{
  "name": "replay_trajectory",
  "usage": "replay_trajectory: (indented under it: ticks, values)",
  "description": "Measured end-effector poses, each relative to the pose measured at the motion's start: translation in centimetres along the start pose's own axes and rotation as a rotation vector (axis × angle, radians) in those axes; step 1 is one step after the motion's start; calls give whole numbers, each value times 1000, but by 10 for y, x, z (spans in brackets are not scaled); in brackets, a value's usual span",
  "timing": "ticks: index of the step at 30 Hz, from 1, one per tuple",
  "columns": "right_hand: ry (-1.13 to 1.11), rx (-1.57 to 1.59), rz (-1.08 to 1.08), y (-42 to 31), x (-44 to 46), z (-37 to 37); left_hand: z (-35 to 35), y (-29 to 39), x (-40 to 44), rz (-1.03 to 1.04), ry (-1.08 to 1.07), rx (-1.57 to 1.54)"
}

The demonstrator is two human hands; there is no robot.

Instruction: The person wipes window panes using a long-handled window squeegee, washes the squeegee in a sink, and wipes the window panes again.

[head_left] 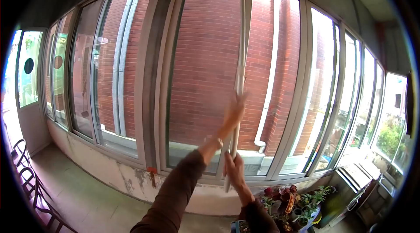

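Observation:
A long pale pole (pixel 241 44) stands nearly upright in front of the window (pixel 205 22), its upper end running out of the top of the view. My left hand (pixel 235 112), smeared by motion, is closed around the middle of the pole. Lower down, my right hand (pixel 235 171) grips the same pole near its bottom end, which pokes out below the fist. Whatever is fixed to the pole's top is out of view.
Potted plants (pixel 302 206) stand low on the right, close to my right forearm. Beyond them is a cabinet (pixel 350 185). Dark metal chairs (pixel 28 180) line the left edge. A red-topped tool (pixel 152 171) is at the low wall (pixel 109 167) under the windows.

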State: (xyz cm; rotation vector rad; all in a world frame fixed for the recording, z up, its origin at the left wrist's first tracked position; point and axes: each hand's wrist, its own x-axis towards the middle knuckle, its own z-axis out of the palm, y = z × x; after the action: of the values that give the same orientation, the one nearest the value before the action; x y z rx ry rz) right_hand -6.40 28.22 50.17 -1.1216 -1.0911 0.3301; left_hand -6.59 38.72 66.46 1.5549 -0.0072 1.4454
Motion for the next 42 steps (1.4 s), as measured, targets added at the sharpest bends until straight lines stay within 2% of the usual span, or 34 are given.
replay_trajectory:
  ticks: [3,5,9,16,20,28,29,32,33,37,40,41,42]
  values:
    - [34,-36,-9,-10,45,20,2,-8,59,254,234,135]
    - [20,-19,3,-20,66,36,-22,-10,94,177,149,342]
    - [-66,-4,32,-16,87,76,-65,-14,114,145,156,674]
    - [-184,264,62,-4,91,152,-124,28,99,97,140,844]
    - [-196,315,82,5,91,179,-152,24,106,113,99,843]
    - [-233,140,90,11,91,195,-198,15,107,171,277,789]
    - [-241,112,98,11,96,197,-206,18,110,64,287,793]
    - [-257,51,79,5,99,207,-218,37,108,-7,282,647]
    - [-274,127,81,3,97,212,-229,20,120,107,318,749]
    - [-265,100,85,12,83,223,-237,25,98,-10,274,669]
    - [-259,-19,117,34,69,214,-232,-5,77,14,373,617]
    - [-260,5,131,54,66,209,-239,-17,69,6,285,699]
    - [-221,10,167,56,56,203,-240,-40,63,24,294,703]
